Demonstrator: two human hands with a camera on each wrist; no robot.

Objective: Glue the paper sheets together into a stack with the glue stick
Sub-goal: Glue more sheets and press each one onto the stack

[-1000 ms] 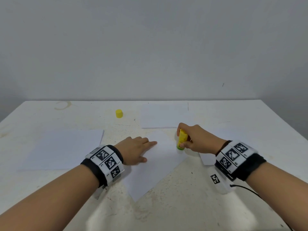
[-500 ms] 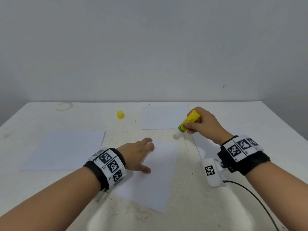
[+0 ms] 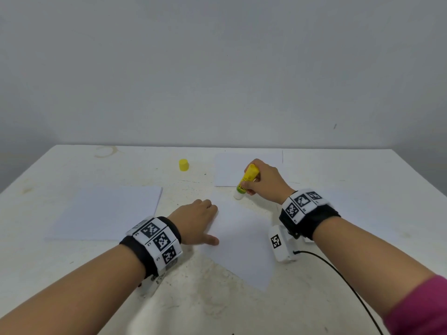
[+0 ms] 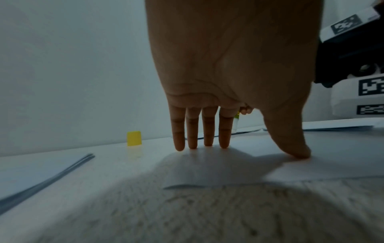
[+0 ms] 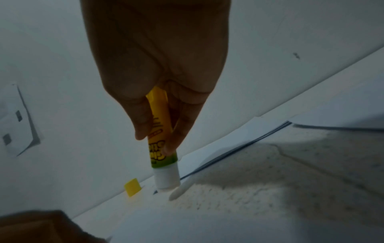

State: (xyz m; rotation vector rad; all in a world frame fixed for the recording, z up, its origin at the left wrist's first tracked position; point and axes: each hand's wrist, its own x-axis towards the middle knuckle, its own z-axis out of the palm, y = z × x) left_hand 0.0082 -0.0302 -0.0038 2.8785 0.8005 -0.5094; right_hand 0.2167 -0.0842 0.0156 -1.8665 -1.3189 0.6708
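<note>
A single white sheet [image 3: 244, 240] lies in the middle of the table, turned at an angle. My left hand [image 3: 198, 221] rests flat on its left part, fingers [image 4: 207, 131] straight and thumb pressed down on the paper [image 4: 228, 171]. My right hand [image 3: 262, 182] grips the yellow glue stick [image 3: 246, 181], uncapped, white tip down at the sheet's far corner. In the right wrist view the glue stick [image 5: 163, 148] is pinched between thumb and fingers, its tip just above or touching the surface.
The yellow cap [image 3: 183, 164] stands at the back of the table. A stack of paper [image 3: 106, 211] lies to the left, another sheet [image 3: 229, 169] at the back centre, more paper under my right wrist. A black cable [image 3: 338, 274] trails off at the right.
My right hand lifted the glue stick off the sheet's right edge, carried it back, then lowered it tip-down onto the far corner. The sheet rotated under my left hand.
</note>
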